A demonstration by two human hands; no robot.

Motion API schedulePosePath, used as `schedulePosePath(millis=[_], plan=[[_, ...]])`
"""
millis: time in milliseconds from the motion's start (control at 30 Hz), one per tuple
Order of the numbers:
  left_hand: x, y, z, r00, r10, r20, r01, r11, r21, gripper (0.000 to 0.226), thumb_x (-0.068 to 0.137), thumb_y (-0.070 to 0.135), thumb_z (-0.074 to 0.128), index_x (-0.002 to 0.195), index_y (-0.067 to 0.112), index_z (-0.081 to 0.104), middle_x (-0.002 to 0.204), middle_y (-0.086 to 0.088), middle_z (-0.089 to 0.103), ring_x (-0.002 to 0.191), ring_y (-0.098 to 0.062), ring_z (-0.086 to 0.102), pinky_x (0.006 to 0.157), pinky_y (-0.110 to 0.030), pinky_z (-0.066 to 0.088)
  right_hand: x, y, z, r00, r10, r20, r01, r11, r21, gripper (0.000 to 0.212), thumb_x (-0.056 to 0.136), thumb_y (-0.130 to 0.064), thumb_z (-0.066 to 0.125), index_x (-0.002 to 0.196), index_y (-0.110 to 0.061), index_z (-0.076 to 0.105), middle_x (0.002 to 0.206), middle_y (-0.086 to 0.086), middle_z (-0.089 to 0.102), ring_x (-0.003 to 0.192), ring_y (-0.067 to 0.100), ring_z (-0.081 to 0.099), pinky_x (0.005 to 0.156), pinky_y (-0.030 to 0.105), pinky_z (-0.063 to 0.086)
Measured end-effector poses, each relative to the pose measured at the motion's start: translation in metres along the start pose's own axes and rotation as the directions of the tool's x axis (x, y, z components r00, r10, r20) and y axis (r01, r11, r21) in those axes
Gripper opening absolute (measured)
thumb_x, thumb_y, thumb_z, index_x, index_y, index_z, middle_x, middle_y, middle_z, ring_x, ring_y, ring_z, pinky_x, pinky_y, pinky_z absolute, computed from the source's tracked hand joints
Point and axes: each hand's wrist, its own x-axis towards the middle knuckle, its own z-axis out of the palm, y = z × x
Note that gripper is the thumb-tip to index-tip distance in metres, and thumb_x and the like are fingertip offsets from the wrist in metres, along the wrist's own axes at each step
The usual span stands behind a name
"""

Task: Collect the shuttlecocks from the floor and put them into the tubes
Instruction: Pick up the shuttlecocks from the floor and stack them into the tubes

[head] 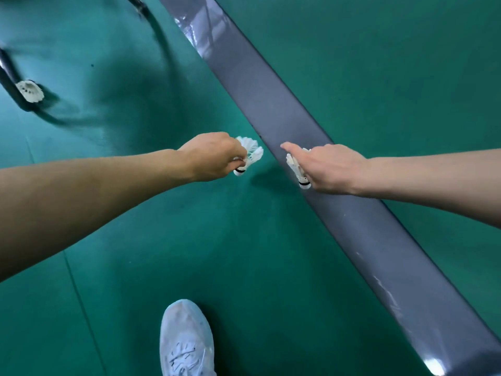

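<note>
My left hand [214, 157] grips a white feather shuttlecock [250, 153] above the green floor, cork end down and feathers pointing right. My right hand [330, 168] holds a second white shuttlecock [296, 168] over the grey line, cork toward me, index finger stretched out along it. A third shuttlecock [29, 90] lies on the floor at the far left, against a dark metal leg. No tube is in view.
A wide grey court line [271, 104] runs diagonally from top centre to bottom right across the green floor [135, 226]. Dark metal legs [10, 77] stand at the upper left. My white shoe [185, 340] is at the bottom centre.
</note>
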Motion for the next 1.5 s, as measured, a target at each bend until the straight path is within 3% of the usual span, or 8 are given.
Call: schedulePosePath(millis=[200, 333, 500, 633, 833, 1000, 1100, 1500], plan=[[0.006, 0.015, -0.002, 0.949, -0.311, 0.053, 0.292, 0.803, -0.519, 0.016, 0.094, 0.032, 0.068, 0.084, 0.021, 0.075, 0.073, 0.010, 0.072, 0.069, -0.020, 0.067, 0.059, -0.024, 0.052, -0.011, 0.022, -0.003, 0.998, 0.057, -0.027, -0.057, 0.998, 0.024, 0.012, 0.095, -0.023, 0.054, 0.105, -0.018, 0.056, 0.072, 0.000, 0.050, 0.064, 0.030, 0.048, 0.057, 0.037, 0.037], [0.015, 0.034, -0.017, 0.920, -0.339, 0.195, 0.320, 0.367, -0.873, 0.013, 0.094, 0.016, 0.069, 0.096, 0.004, 0.074, 0.095, -0.011, 0.077, 0.080, -0.025, 0.076, 0.064, -0.036, 0.062, -0.009, 0.026, -0.014, 0.986, 0.165, 0.006, -0.160, 0.942, 0.296, 0.044, 0.087, -0.060, 0.070, 0.118, -0.029, 0.068, 0.105, 0.001, 0.073, 0.089, 0.024, 0.065, 0.079, 0.037, 0.054], [0.026, 0.068, -0.046, 0.946, -0.290, 0.147, 0.199, 0.158, -0.967, 0.016, 0.094, 0.010, 0.067, 0.100, -0.005, 0.068, 0.084, -0.017, 0.072, 0.074, -0.025, 0.069, 0.069, -0.034, 0.059, -0.013, 0.013, -0.038, 0.971, 0.174, -0.163, -0.072, 0.866, 0.494, 0.056, 0.087, -0.078, 0.054, 0.110, -0.033, 0.077, 0.075, -0.010, 0.072, 0.060, 0.006, 0.060, 0.066, 0.031, 0.054], [0.017, 0.079, -0.106, 0.950, -0.292, 0.106, 0.166, 0.186, -0.968, 0.026, 0.091, 0.022, 0.075, 0.099, -0.003, 0.072, 0.085, -0.016, 0.075, 0.074, -0.023, 0.071, 0.072, -0.034, 0.063, -0.045, 0.008, -0.084, 0.946, 0.222, -0.235, -0.038, 0.797, 0.603, 0.044, 0.089, -0.074, 0.058, 0.106, -0.040, 0.079, 0.052, -0.012, 0.059, 0.046, 0.007, 0.042, 0.050, 0.027, 0.037], [-0.047, 0.115, -0.246, 0.946, -0.275, 0.170, 0.248, 0.282, -0.927, 0.036, 0.087, 0.037, 0.079, 0.101, 0.004, 0.075, 0.096, -0.008, 0.078, 0.069, -0.028, 0.076, 0.045, -0.023, 0.048, -0.136, -0.001, -0.208, 0.878, 0.474, -0.067, -0.186, 0.467, 0.865, 0.088, 0.086, -0.078, 0.057, 0.069, 0.008, 0.057, 0.060, 0.024, 0.058, 0.052, 0.021, 0.056, 0.044, 0.036, 0.054], [-0.119, 0.145, -0.407, 0.939, -0.325, 0.110, 0.229, 0.356, -0.906, 0.025, 0.083, 0.038, 0.082, 0.082, 0.013, 0.079, 0.075, -0.003, 0.072, 0.044, -0.012, 0.051, 0.038, -0.019, 0.032, -0.222, -0.032, -0.356, 0.490, 0.836, 0.246, -0.037, -0.262, 0.964, 0.065, 0.081, -0.075, 0.068, 0.077, -0.011, 0.064, 0.059, 0.001, 0.066, 0.051, 0.018, 0.064, 0.046, 0.027, 0.051], [-0.164, 0.164, -0.514, 0.947, -0.296, 0.125, 0.233, 0.367, -0.900, 0.023, 0.082, 0.030, 0.083, 0.080, 0.008, 0.077, 0.072, -0.007, 0.072, 0.052, -0.010, 0.058, 0.043, -0.020, 0.041, -0.278, -0.054, -0.455, 0.430, 0.799, 0.420, 0.215, -0.542, 0.812, 0.053, 0.084, -0.064, 0.075, 0.094, -0.013, 0.066, 0.075, 0.007, 0.076, 0.062, 0.024, 0.073, 0.050, 0.029, 0.055], [-0.337, 0.280, -0.833, 0.925, -0.380, -0.022, 0.089, 0.274, -0.958, 0.009, 0.085, 0.012, 0.057, 0.077, 0.014, 0.058, 0.085, -0.021, 0.074, 0.064, -0.022, 0.070, 0.059, -0.030, 0.050, -0.450, -0.150, -0.737, 0.557, 0.806, 0.200, 0.222, -0.377, 0.899, 0.015, 0.095, -0.028, 0.073, 0.088, -0.014, 0.072, 0.085, 0.004, 0.078, 0.071, 0.021, 0.076, 0.051, 0.026, 0.055]])
